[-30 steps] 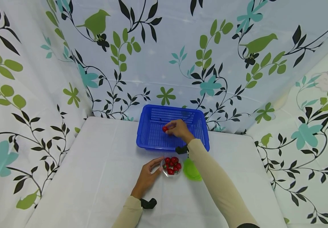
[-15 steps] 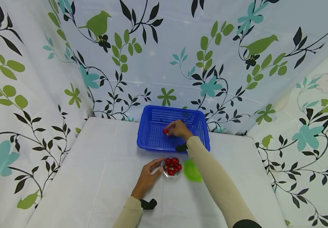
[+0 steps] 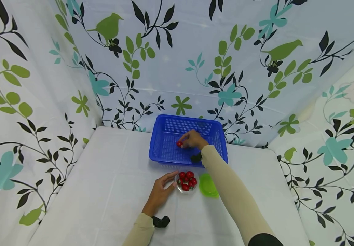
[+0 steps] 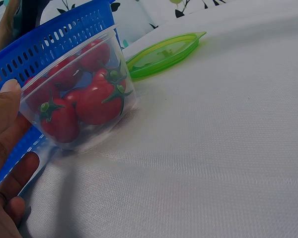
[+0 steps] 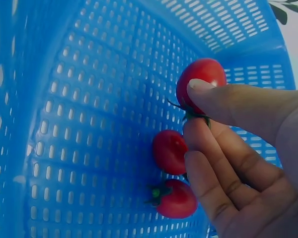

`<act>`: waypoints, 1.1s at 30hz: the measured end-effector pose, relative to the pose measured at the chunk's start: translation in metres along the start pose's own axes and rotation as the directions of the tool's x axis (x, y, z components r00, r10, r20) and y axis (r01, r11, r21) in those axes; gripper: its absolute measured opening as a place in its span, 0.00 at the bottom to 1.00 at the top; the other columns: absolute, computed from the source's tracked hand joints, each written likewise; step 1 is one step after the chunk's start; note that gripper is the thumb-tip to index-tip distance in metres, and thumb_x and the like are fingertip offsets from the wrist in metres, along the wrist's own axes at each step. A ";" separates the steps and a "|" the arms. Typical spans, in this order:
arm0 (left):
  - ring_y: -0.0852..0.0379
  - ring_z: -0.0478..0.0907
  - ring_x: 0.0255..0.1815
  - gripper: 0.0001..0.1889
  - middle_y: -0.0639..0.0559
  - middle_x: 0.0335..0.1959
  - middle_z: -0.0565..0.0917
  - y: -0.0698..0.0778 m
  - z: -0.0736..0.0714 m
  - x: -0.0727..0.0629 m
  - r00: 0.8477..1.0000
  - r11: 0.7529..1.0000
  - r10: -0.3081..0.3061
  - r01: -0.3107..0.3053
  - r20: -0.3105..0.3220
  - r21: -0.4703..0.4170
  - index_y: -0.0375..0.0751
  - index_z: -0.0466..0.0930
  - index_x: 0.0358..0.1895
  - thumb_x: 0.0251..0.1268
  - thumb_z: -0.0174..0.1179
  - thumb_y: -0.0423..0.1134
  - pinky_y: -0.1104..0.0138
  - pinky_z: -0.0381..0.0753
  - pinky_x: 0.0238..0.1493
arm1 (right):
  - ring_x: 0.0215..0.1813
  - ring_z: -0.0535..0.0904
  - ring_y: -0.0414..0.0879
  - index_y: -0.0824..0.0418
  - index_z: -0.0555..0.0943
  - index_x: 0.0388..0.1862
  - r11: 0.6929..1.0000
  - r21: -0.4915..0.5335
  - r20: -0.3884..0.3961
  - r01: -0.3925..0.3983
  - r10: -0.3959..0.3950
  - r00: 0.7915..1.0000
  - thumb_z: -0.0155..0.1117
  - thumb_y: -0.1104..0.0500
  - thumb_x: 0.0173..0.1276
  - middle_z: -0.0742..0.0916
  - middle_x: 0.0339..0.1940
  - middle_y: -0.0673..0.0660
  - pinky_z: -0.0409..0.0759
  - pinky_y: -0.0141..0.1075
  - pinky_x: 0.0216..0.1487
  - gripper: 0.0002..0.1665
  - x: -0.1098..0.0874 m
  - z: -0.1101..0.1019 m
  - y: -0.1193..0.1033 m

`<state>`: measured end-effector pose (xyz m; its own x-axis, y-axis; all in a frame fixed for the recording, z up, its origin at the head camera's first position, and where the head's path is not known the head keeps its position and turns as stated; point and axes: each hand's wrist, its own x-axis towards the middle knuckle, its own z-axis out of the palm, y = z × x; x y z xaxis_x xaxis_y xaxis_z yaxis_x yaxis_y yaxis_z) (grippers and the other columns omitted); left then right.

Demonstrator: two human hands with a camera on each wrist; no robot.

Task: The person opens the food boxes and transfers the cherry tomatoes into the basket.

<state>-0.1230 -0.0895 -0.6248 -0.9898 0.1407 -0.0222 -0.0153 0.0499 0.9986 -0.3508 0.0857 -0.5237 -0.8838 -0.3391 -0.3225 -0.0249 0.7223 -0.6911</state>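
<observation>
My right hand is inside the blue plastic basket, pinching a cherry tomato between thumb and fingers. Below that hand, two more tomatoes lie in the basket, one red tomato and another tomato with a green stem. In front of the basket stands a clear plastic container holding several red cherry tomatoes. My left hand touches the container's left side with thumb and index finger spread, its other fingers loosely bent beside it.
A bright green lid lies on the table right of the container, next to my right forearm. The white-covered table extends to both sides. A patterned curtain rises behind the basket and at both sides.
My right hand has lowered slightly in the basket with the tomato pinched. The left hand stays at the container. The whole head view has shifted slightly.
</observation>
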 end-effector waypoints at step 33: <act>0.47 0.74 0.77 0.23 0.56 0.75 0.79 0.001 -0.001 -0.001 1.000 1.000 -0.003 0.003 0.010 -0.027 0.56 0.79 0.73 0.78 0.65 0.41 0.37 0.62 0.80 | 0.49 0.88 0.50 0.56 0.93 0.50 0.989 -0.131 0.034 -0.062 0.067 0.997 0.78 0.70 0.62 0.92 0.50 0.58 0.87 0.44 0.55 0.18 0.009 0.001 0.001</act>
<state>-0.1218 -0.0902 -0.6239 -0.9884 0.1500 -0.0255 -0.0222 0.0233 0.9995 -0.3582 0.0830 -0.5284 -0.8669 -0.3106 -0.3899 -0.0312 0.8145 -0.5794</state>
